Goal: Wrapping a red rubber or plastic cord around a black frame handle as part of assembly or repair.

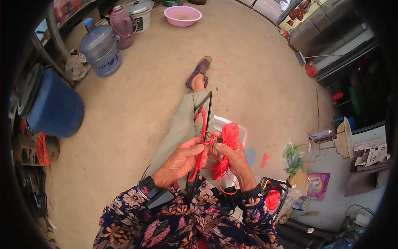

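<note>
Mid-frame, my left hand [184,159] grips the black metal frame [206,124] steady while my right hand [234,159] pinches the red cord bundle [228,143], keeping it taut.

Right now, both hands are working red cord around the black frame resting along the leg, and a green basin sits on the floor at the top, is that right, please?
Nearly. The basin is pink, not green, as the head view shows. The rest holds: the left hand and right hand work the red cord around the black frame resting along the leg.
</note>
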### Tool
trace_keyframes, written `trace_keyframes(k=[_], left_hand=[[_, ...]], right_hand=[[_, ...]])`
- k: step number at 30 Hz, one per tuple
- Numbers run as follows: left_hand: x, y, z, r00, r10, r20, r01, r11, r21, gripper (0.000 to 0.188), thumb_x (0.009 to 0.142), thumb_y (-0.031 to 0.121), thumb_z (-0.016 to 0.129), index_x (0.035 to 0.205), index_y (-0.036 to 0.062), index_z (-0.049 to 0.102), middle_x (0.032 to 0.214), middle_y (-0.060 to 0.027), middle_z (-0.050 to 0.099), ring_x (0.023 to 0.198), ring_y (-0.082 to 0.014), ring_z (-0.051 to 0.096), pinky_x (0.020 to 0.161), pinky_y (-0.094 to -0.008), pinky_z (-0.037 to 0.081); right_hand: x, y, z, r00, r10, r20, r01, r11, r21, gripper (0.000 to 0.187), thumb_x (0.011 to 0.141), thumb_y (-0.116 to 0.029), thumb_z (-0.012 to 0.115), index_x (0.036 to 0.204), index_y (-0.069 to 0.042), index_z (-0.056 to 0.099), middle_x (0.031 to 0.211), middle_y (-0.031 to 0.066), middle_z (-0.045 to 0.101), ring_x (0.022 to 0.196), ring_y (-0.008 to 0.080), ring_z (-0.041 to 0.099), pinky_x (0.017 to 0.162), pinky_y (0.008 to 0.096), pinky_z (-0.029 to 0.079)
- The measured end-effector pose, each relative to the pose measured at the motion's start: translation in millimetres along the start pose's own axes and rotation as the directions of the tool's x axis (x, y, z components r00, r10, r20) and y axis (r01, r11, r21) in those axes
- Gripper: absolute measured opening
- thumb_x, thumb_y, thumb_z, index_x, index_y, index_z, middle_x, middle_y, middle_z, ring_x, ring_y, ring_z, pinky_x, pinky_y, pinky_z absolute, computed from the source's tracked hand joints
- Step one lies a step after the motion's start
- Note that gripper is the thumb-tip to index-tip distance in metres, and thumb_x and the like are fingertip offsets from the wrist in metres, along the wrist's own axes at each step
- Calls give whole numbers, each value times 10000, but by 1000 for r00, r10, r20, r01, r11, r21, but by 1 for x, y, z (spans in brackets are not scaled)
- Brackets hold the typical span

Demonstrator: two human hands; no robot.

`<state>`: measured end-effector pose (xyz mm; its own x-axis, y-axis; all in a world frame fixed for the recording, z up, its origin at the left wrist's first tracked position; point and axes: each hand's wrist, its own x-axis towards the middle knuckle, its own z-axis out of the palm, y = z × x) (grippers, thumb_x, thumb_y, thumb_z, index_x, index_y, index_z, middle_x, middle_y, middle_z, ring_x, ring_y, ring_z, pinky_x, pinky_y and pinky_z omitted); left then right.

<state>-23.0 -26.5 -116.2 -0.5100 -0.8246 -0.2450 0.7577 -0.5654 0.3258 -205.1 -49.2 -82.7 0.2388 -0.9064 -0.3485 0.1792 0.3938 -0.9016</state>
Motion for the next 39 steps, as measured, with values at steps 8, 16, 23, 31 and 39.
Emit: trace_keyframes(k=[8, 16, 23, 31, 39], left_hand=[[5, -4, -3, 1000, -19, -14, 19, 1000, -9, 416, 880, 181, 622, 1217, 13, 447, 898, -59, 566, 764, -158, 540, 682, -299, 447], [7, -5, 6, 1000, 3, -25, -3, 1000, 16, 469, 890, 170, 612, 1287, 40, 398, 917, -41, 554, 766, -133, 543, 658, -275, 459], [2, -8, 7, 999, 27, -33, -26, 999, 18, 470, 883, 120, 617, 1284, 2, 404, 1050, -55, 582, 910, -98, 563, 750, -226, 475], [12, -18, 4, 999, 7, -51, -6, 1000, 14, 390, 885, 122, 623, 1219, 27, 445, 1023, -41, 561, 895, -110, 562, 777, -253, 483], [16, -18, 11, 999, 33, -20, -36, 988, -147, 298, 955, 271, 512, 1143, 40, 512, 987, -29, 592, 872, -121, 573, 754, -253, 487]], right_hand=[[1, 1, 1, 995, -34, -92, 30, 999, -45, 110, 863, -137, 621, 847, -29, 609, 628, -5, 537, 552, 74, 485, 518, 227, 391], [-42, -50, 14, 998, -41, -50, 30, 981, -190, 108, 807, -81, 606, 741, -34, 535, 584, 5, 498, 499, 91, 465, 457, 250, 363], [-86, -90, 31, 963, -226, -147, 181, 946, -268, 210, 679, -66, 692, 826, 7, 561, 695, 35, 560, 548, 117, 522, 505, 270, 432], [-88, -131, 13, 784, -613, 97, 621, 775, -115, 188, 726, -86, 623, 700, -5, 455, 493, 66, 455, 356, 145, 395, 307, 270, 327], [-101, -150, -12, 707, -707, -28, 706, 707, -48, 199, 762, -58, 591, 668, -53, 416, 470, 32, 406, 370, 123, 390, 338, 253, 339]])
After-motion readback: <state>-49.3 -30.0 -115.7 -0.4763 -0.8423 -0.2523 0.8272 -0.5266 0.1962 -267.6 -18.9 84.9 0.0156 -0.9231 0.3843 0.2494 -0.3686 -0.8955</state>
